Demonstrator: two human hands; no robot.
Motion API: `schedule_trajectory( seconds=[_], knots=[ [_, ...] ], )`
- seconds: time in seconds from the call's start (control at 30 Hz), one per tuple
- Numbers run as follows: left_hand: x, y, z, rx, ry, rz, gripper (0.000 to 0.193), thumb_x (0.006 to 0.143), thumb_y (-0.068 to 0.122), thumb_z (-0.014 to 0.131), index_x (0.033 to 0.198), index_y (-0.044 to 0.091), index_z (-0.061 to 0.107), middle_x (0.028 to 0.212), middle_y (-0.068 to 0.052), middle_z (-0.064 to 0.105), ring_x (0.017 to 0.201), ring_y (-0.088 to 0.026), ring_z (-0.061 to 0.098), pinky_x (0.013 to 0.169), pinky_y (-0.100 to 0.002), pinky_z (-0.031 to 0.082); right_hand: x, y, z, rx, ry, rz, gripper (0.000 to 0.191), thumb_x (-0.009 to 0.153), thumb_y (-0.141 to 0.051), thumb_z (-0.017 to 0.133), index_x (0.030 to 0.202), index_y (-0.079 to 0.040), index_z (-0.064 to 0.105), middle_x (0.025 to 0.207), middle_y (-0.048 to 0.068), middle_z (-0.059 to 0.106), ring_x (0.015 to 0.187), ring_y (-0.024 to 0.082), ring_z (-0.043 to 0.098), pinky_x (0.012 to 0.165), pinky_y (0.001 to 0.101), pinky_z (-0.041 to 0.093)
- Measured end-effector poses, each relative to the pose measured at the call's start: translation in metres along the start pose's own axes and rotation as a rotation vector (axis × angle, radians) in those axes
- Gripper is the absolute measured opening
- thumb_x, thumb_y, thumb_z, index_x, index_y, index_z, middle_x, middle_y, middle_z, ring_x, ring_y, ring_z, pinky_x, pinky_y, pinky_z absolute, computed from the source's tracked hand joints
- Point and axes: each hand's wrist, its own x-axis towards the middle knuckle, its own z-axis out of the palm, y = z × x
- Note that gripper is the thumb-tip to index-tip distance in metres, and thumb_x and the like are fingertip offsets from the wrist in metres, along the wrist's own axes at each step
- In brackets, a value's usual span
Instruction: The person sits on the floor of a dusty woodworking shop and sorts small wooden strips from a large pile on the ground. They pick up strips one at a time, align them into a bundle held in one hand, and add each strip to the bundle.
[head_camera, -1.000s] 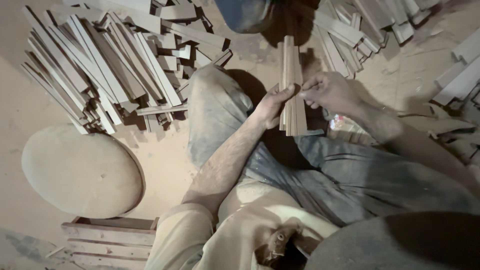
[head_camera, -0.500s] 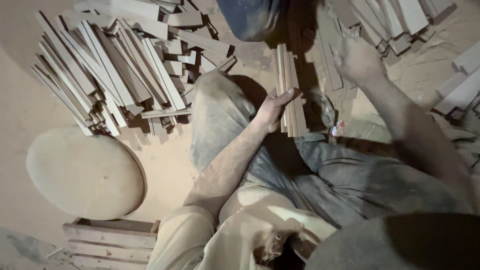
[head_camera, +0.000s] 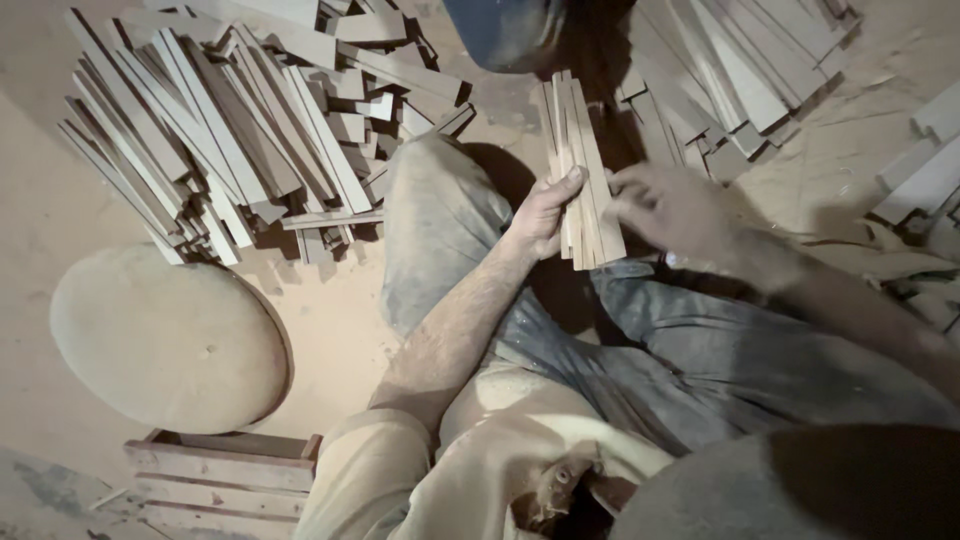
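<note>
The left hand (head_camera: 542, 212) has its thumb laid across the face of a bundle of thin, pale wooden slats (head_camera: 580, 170) and its fingers curled behind it, clamping the bundle upright between the knees. The right hand (head_camera: 672, 208) rests against the bundle's right edge with fingers loosely bent and close together; whether it actually pinches a slat cannot be told, as that hand is blurred. The bundle stands just above the person's dusty blue-grey trousers (head_camera: 640, 340), its lower end near the lap. Left of the left knee lies a large heap of similar pale wooden strips (head_camera: 230, 130), fanned out on the sandy, sawdust-covered floor (head_camera: 330, 320). A second stack of longer wooden strips (head_camera: 730, 70) lies beyond the right hand. Nearer the camera on the left sits a round, dusty tan cushion (head_camera: 165, 340), with a small wooden slatted crate (head_camera: 225, 475) just below it.
</note>
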Motion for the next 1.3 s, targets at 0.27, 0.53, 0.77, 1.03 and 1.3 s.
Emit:
schedule_trajectory(
  seconds=[0.27, 0.53, 0.77, 1.03, 1.3],
  knots=[
    [0.004, -0.006, -0.009, 0.044, 0.037, 0.011, 0.039, 0.105, 0.026, 0.068, 0.129, -0.004, 0.062, 0.112, -0.018, 0.072, 0.103, -0.027, 0.073, 0.089, -0.044, 0.063, 0.071, 0.090, -0.036, -0.513, 0.411, -0.045, 0.038, 0.103, -0.029, 0.069, 0.121, 0.004, 0.067, 0.116, 0.023, 0.064, 0.099, 0.041, 0.066, 0.080, 0.0527, 0.054],
    [0.006, -0.004, -0.005, 0.164, 0.096, 0.053, 0.038, 0.102, 0.026, 0.068, 0.128, -0.001, 0.059, 0.115, -0.016, 0.071, 0.104, -0.027, 0.072, 0.088, -0.044, 0.062, 0.087, 0.095, -0.039, -0.634, 0.472, -0.003, 0.016, 0.110, -0.020, 0.062, 0.108, -0.004, 0.068, 0.115, 0.017, 0.064, 0.100, 0.036, 0.067, 0.084, 0.0479, 0.057],
    [0.009, -0.006, -0.008, 0.005, -0.005, -0.013, 0.040, 0.106, 0.027, 0.065, 0.132, -0.001, 0.055, 0.113, -0.017, 0.070, 0.102, -0.029, 0.072, 0.087, -0.044, 0.062, 0.006, 0.081, -0.056, -0.498, 0.531, -0.660, 0.040, 0.083, -0.017, 0.072, 0.120, -0.005, 0.064, 0.118, 0.020, 0.065, 0.105, 0.039, 0.064, 0.084, 0.0469, 0.056],
    [0.007, -0.007, -0.012, -0.016, -0.143, -0.130, 0.041, 0.105, 0.024, 0.063, 0.138, 0.000, 0.055, 0.119, -0.015, 0.071, 0.106, -0.025, 0.073, 0.092, -0.041, 0.063, -0.007, 0.033, -0.010, -0.159, 0.141, -0.547, 0.012, 0.095, -0.007, 0.069, 0.106, -0.002, 0.067, 0.098, 0.014, 0.062, 0.084, 0.031, 0.065, 0.071, 0.0390, 0.056],
    [0.004, -0.005, -0.010, -0.054, -0.167, -0.117, 0.034, 0.108, 0.022, 0.065, 0.134, 0.002, 0.057, 0.113, -0.015, 0.072, 0.098, -0.025, 0.075, 0.085, -0.040, 0.065, -0.011, 0.000, -0.009, -0.413, 0.375, -0.804, 0.017, 0.089, 0.003, 0.071, 0.105, 0.002, 0.069, 0.111, 0.016, 0.063, 0.102, 0.034, 0.068, 0.088, 0.0414, 0.060]
  ],
)
